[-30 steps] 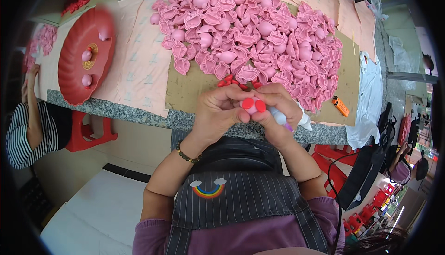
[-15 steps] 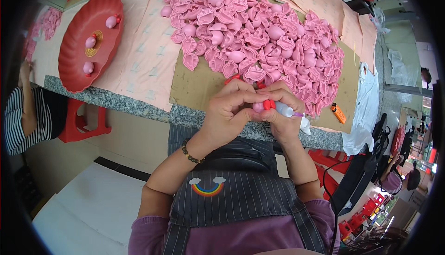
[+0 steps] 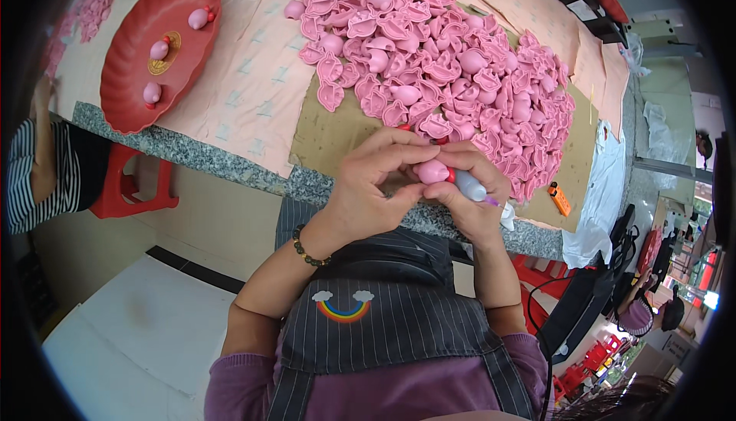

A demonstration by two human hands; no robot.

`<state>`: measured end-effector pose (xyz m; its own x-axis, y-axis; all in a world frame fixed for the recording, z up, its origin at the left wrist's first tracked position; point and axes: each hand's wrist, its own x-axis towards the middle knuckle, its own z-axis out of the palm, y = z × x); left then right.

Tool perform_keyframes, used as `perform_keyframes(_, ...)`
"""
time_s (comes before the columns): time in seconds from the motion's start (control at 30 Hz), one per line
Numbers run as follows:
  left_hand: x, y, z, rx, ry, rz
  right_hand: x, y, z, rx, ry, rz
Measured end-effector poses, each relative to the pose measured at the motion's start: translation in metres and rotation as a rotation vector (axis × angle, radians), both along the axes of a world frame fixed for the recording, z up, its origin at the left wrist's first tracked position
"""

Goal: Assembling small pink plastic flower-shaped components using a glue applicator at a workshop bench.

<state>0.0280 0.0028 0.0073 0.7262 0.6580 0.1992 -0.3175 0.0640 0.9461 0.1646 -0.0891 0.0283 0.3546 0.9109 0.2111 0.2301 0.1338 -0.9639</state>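
Note:
Between my two hands, over the table's front edge, is a small rounded pink plastic figure (image 3: 432, 172) with a red part on its right side. My left hand (image 3: 368, 183) is closed, its fingers and thumb curled about the figure's left side. Thumb and fingers of my right hand (image 3: 477, 206) pinch the figure at its red part. Also tucked in my right hand is a small translucent squeeze bottle (image 3: 469, 186) with a purple tip. More small red pieces show just behind my fingertips, partly hidden. Beyond my hands lies a big heap of pink plastic shells (image 3: 437, 68).
A red scalloped plate (image 3: 123, 76) at the left holds three pink figures with red parts. An orange lighter (image 3: 560, 199) lies on the brown board (image 3: 326, 134) at right. White plastic sheeting (image 3: 594, 222) hangs over the edge. Another person's arm (image 3: 42, 145) is at far left.
The figure has turned between my fingers, so more of its pink body shows and its red part now faces right. Both hands stay together. The whole view has shifted slightly.

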Motion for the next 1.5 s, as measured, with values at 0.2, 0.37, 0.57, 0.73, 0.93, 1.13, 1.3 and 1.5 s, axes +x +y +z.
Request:
perform_keyframes(0.2, 0.001, 0.003, -0.001, 0.049, -0.073, -0.013, -0.003, -0.011, -0.023, 0.152, 0.362, -0.001)
perform_keyframes(0.37, 0.001, 0.002, -0.004, 0.065, -0.050, 0.013, -0.003, -0.006, -0.025, 0.204, 0.251, 0.015)
perform_keyframes(0.57, -0.001, 0.005, 0.002, 0.095, 0.000, 0.025, -0.004, -0.006, -0.023, 0.199, 0.243, 0.008)
perform_keyframes(0.73, -0.001, 0.002, -0.003, 0.055, 0.022, 0.006, -0.005, -0.006, -0.024, 0.212, 0.208, -0.021)
perform_keyframes(0.93, 0.000, -0.002, 0.003, 0.135, 0.022, 0.041, -0.007, -0.010, -0.023, 0.180, 0.297, -0.046)
perform_keyframes(1.13, -0.004, -0.004, 0.016, 0.382, 0.118, 0.140, -0.004, -0.006, -0.014, 0.035, 0.408, 0.016)
perform_keyframes(1.3, -0.025, 0.029, 0.026, 0.654, 0.154, 0.340, -0.001, 0.002, -0.001, -0.043, 0.136, 0.140)
perform_keyframes(1.5, -0.092, 0.140, 0.050, 1.016, 0.489, 0.950, 0.001, 0.000, 0.002, -0.074, -0.193, -0.010)
